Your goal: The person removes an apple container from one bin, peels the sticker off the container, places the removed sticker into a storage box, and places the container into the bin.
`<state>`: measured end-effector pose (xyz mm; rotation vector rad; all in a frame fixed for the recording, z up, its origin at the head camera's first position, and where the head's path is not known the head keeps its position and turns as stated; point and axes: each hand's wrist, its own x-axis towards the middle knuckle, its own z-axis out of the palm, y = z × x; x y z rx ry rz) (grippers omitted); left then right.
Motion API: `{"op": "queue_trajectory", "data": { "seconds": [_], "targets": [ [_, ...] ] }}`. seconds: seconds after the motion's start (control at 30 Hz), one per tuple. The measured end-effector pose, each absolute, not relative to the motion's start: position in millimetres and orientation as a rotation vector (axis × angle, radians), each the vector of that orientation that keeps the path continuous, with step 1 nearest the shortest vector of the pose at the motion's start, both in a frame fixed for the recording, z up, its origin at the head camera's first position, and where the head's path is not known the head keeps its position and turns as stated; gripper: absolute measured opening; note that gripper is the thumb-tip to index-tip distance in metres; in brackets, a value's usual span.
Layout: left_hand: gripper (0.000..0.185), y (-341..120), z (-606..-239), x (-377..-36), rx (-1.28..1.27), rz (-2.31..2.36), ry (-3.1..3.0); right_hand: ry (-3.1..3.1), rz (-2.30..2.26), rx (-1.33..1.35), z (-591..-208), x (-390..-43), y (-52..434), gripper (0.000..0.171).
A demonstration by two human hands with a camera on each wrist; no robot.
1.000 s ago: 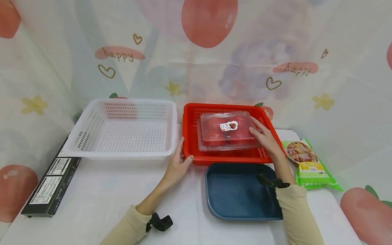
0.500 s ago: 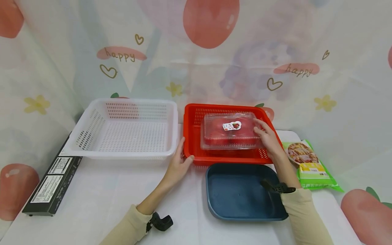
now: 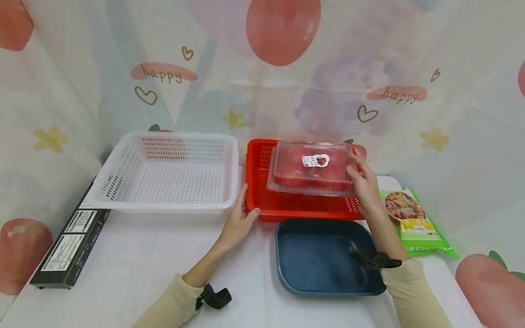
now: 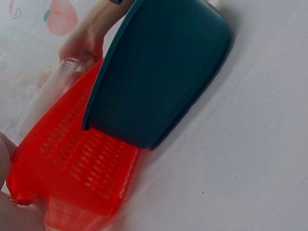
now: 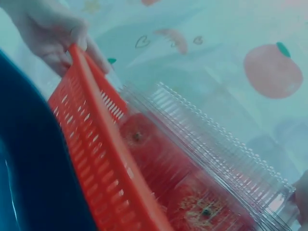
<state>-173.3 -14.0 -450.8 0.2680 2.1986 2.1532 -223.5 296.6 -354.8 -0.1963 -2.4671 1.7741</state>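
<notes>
A clear plastic clamshell box of round red fruit, with a white label on its lid, is over the red basket. My right hand grips the box at its right end. The right wrist view shows the box tilted above the basket rim, the fruit showing through its side. My left hand holds the basket's front left corner, thumb over the rim. That same corner of the perforated red basket appears in the left wrist view between thumb and fingers.
In front of the red basket stands a dark blue basin. A white perforated basket is on the left, beside a long black box with white labels. At right lies a green food packet. A patterned curtain hangs behind.
My right hand has raised the fruit box from inside the red basket, moving it up and slightly right. The left hand keeps its hold on the basket's corner.
</notes>
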Motion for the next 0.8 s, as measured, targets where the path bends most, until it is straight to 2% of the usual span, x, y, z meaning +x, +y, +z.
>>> {"op": "queue_trajectory", "data": {
  "seconds": [0.3, 0.8],
  "targets": [
    [0.08, -14, -451, -173, 0.272, 2.163, 2.207, -2.267, 2.075, -0.202, -340, -204, 296, 0.057],
    [0.078, -13, -452, -174, 0.274, 2.173, 2.2, -2.216, 2.122, -0.08, -331, -181, 303, 0.059]
  ]
}}
